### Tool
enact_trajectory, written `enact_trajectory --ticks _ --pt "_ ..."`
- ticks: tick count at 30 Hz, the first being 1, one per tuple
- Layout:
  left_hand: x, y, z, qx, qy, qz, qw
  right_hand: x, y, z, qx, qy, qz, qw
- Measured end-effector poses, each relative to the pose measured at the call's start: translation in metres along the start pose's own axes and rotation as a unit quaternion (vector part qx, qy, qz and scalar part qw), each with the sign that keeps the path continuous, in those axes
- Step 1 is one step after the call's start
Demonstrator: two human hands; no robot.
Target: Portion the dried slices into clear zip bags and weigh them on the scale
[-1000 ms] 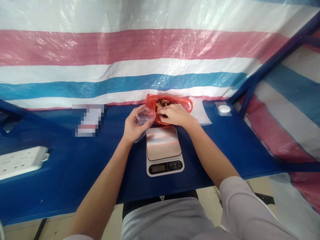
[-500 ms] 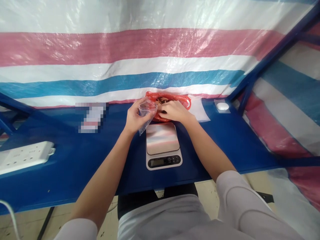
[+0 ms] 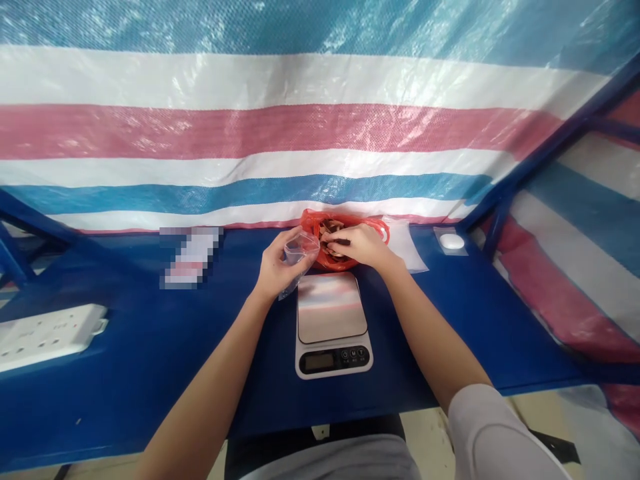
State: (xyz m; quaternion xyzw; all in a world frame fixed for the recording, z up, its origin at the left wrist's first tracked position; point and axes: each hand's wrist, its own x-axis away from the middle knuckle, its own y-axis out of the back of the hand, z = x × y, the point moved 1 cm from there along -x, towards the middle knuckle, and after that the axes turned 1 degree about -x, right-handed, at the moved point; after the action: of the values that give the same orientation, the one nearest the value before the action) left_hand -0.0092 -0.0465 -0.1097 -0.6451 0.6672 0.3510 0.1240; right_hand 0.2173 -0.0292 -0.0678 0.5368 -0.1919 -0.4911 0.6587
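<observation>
Red bag point(image 3: 327, 261) at R hand point(image 3: 361, 245), scale point(image 3: 332, 325) just below.

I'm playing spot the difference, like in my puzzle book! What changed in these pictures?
The whole view slid lower, as the head camera tipped up. The left hand keeps hold of the clear plastic bag, which has moved slightly toward the red plastic bag. The right hand has shifted right, showing more brown pieces inside. The digital scale stayed put on the blue table.
</observation>
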Motion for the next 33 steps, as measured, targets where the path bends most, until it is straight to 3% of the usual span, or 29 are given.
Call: enact_trajectory --ticks 15,28,33 --pt "0.001 0.002 -0.005 -0.019 0.007 0.007 1.000 0.006 0.017 0.010 -0.006 0.028 0.071 0.997" --pt "0.003 0.002 -0.003 -0.018 -0.009 0.007 1.000 0.003 0.023 0.023 0.117 -0.002 0.140 0.983" --pt "0.004 0.002 -0.003 -0.015 -0.010 0.004 1.000 0.002 0.021 0.025 0.119 -0.004 0.128 0.985"
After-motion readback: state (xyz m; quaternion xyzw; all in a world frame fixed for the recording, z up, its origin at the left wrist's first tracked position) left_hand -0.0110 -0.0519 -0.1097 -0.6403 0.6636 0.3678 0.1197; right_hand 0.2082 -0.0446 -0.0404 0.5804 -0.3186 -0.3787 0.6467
